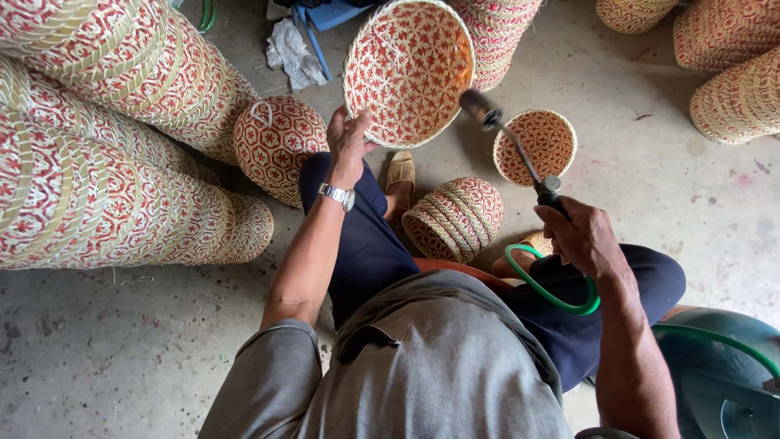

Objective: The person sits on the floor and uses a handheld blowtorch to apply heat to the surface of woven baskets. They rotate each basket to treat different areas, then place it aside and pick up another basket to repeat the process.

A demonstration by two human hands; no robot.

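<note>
My left hand (348, 145) grips the lower rim of a round woven basket (409, 69) with a red and cream pattern, held tilted so its open inside faces me. My right hand (581, 236) holds the handle of a metal torch wand (512, 145) whose dark nozzle points toward the basket's right edge. A green hose (546, 289) runs from the wand back past my right knee. I sit with dark trousers and a grey shirt, a watch on my left wrist.
Tall stacks of patterned woven baskets (106, 138) fill the left. A lidded basket (276, 146), an overturned stack (455, 218) and a small open basket (538, 146) lie by my feet. More stacks (727, 65) stand at the upper right. A dark green container (723, 382) sits at the lower right.
</note>
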